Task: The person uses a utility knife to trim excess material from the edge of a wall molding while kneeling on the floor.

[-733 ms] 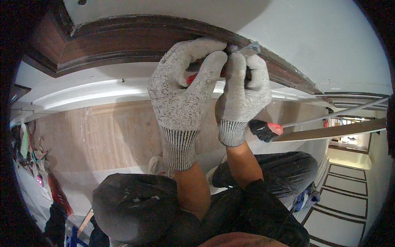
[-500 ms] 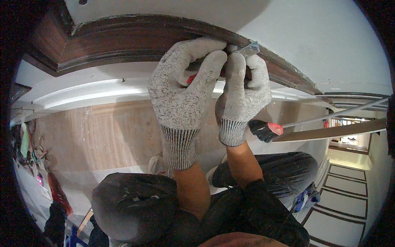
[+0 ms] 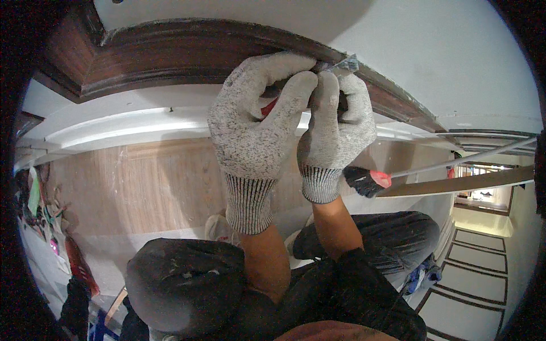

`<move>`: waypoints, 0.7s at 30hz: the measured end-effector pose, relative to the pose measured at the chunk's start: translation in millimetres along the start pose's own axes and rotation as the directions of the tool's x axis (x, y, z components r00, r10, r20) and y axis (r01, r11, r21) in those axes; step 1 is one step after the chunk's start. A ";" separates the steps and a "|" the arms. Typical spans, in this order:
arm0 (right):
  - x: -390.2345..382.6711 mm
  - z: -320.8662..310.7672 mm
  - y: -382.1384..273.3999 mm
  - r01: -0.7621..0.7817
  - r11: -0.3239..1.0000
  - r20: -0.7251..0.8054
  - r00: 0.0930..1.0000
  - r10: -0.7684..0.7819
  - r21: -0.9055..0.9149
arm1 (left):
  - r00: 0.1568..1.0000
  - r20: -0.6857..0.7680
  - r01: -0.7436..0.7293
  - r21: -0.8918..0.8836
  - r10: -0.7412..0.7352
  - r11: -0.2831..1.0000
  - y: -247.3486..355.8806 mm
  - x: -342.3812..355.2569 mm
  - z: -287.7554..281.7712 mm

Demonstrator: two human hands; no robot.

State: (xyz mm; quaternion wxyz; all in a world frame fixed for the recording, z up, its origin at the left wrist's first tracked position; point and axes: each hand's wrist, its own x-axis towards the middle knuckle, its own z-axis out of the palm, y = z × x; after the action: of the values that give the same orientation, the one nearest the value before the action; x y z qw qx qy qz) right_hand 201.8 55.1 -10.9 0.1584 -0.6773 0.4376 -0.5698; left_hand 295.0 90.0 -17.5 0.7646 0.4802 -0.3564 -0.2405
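Note:
My left hand (image 3: 256,119), in a speckled grey-white knit glove, is closed in a pinch at the dark wood trim (image 3: 170,54). A bit of something red (image 3: 268,108) shows inside its curled fingers; the rest is hidden. Thumb to thumb beside it, my right hand (image 3: 336,122) wears a matching glove and is also closed. Beyond its fingertips a crumpled, clear plastic piece (image 3: 348,63) sticks out against the trim's upper edge. Exactly how the fingers grip it is hidden.
A broom with black bristles and a red head (image 3: 368,179) lies right of my hands, near a long board (image 3: 460,183). A white baseboard (image 3: 114,128) runs below the trim, above the wood-look floor (image 3: 165,182). Assorted clutter (image 3: 54,219) lies at far left.
My left hand has shifted slightly right, its thumb now closer to the right thumb. The right hand stays almost in place, and the clear piece has tilted a little.

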 end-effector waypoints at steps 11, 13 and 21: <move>2.1 -0.5 -3.5 0.018 1.000 0.017 1.000 -0.018 0.011 | 1.000 0.002 0.009 0.017 -0.009 1.000 0.9 -3.1 6.6; 1.3 6.5 -8.4 0.117 0.992 0.014 0.993 -0.116 -0.052 | 0.996 -0.013 0.091 -0.057 -0.091 0.994 1.8 -2.7 5.0; -4.3 -4.1 -23.2 0.091 0.985 0.220 0.974 -0.058 -0.144 | 0.996 -0.093 -0.008 0.093 0.017 0.996 17.6 1.0 -5.5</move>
State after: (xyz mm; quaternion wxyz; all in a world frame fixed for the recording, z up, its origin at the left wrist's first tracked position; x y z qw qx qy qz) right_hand 207.8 72.8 4.2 0.1308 -0.7611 0.4344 -0.4637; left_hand 300.4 99.8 -2.9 0.7589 0.5234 -0.3340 -0.1962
